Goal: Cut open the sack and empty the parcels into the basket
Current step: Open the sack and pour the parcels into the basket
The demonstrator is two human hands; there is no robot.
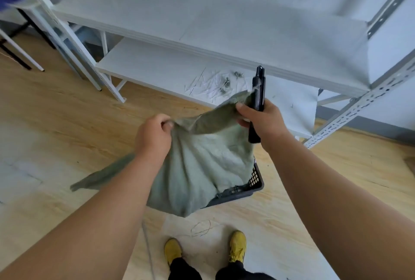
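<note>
Both hands hold the limp grey-green woven sack (197, 167) above the dark slatted plastic basket (253, 184): left hand (155, 138) pinches its edge, right hand (258, 118) pinches cloth plus black-handled cutter (257, 102). Parcels unseen. Risk: blade snagging fabric, or slipping.

Both arms are bare all the way up, with no sleeves, no watch and no rings. The left hand (155, 136) and the right hand (258, 118) wear no gloves, and the nails are cut short. Far below the hands are two yellow shoes: the left shoe (172, 251) and the right shoe (237, 246). Above the shoes you can see the ends of black trousers (186, 269).
</note>
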